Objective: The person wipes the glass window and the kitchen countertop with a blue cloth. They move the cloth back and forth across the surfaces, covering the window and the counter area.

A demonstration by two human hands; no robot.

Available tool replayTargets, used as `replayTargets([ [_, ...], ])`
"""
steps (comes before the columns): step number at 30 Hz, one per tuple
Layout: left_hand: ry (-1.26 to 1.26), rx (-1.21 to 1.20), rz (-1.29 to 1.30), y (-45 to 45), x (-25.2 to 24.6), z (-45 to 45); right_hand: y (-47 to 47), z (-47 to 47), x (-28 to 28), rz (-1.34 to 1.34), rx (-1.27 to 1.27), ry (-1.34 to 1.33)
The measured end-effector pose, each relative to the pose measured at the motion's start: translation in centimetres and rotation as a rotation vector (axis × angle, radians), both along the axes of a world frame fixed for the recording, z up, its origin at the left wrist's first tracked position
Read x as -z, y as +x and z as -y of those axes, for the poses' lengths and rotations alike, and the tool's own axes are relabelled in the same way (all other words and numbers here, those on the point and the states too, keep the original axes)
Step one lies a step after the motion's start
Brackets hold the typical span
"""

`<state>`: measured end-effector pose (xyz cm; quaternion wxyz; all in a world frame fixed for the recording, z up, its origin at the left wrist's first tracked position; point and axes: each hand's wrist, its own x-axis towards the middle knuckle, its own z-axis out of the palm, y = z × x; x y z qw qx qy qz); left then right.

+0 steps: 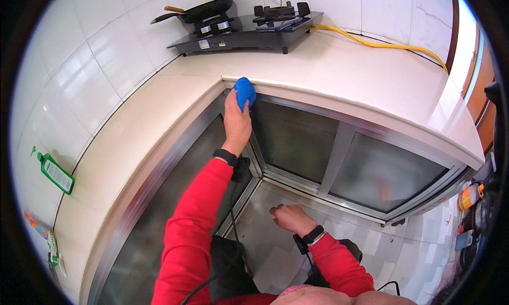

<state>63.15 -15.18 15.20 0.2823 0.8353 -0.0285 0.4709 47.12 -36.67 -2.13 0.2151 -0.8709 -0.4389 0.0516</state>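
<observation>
A folded blue cloth (245, 91) is gripped in my left hand (237, 124). It presses on the front edge of the cream countertop (191, 80), right at the inner corner where the two counter runs meet. Below that hand are the metal-framed cabinet doors with dark glass (296, 136). My right hand (293, 219) hangs low over the tiled floor, its fingers curled in and nothing visible in them. Both wrists wear black bands, and a black device with a cable sits by each.
On the far counter stands a black gas stove (238, 36), a frying pan (206, 10) on its left burner. From it a yellow hose (377, 44) runs right. A green pump bottle (57, 174) is by the left wall. Bottles, including an orange-capped one (469, 197), crowd the right edge.
</observation>
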Motion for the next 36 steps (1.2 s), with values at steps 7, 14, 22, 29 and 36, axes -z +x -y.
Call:
replayTargets([
  [7, 0.185, 0.135, 0.081, -1.6, 0.1, 6.7, 0.1, 1.0, 0.2, -0.011, 0.015, 0.024],
  [14, 0.355, 0.281, 0.174, -4.1, -1.2, 14.7, 0.5, 1.0, 1.1, -0.032, 0.061, -0.076],
  [22, 0.504, 0.39, 0.257, -4.2, -1.8, 16.8, 0.5, 1.4, 0.8, -0.077, 0.07, -0.061],
  [29, 0.415, 0.238, 0.169, -3.7, -1.6, 12.4, -0.1, 3.5, 0.9, 0.044, 0.069, 0.089],
  [36, 0.569, 0.452, 0.3, -5.3, -2.0, 21.7, -0.3, 3.9, 1.6, 0.032, 0.137, 0.023],
])
